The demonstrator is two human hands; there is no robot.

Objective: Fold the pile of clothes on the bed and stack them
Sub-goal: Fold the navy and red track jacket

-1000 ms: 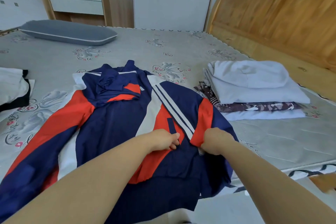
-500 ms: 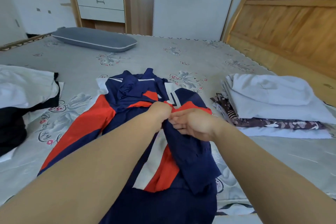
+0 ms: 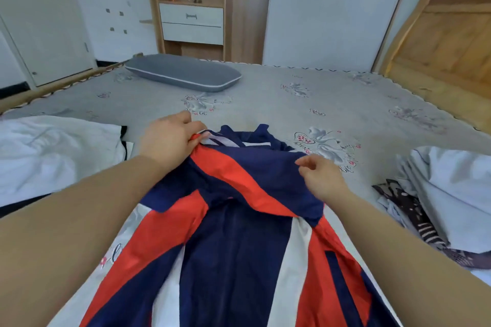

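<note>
A navy, red and white jacket (image 3: 233, 241) lies spread on the bed (image 3: 279, 103) in front of me. Its right sleeve is folded across the chest toward the left shoulder. My left hand (image 3: 167, 138) pinches the sleeve's cuff end at the jacket's upper left. My right hand (image 3: 318, 175) hovers with loosely curled fingers just over the navy fabric at the upper right, holding nothing. A stack of folded clothes (image 3: 451, 194), white on top with dark patterned pieces under it, sits at the right.
A heap of white and black clothes (image 3: 53, 151) lies at the left. A grey pillow (image 3: 183, 71) rests at the far side of the bed. The wooden headboard (image 3: 446, 45) rises at the right, a wooden cabinet with drawers (image 3: 191, 24) stands behind.
Both hands carried the right sleeve up and across the jacket's chest to the left. The right hand has let go of the fabric. The camera view has tilted upward.
</note>
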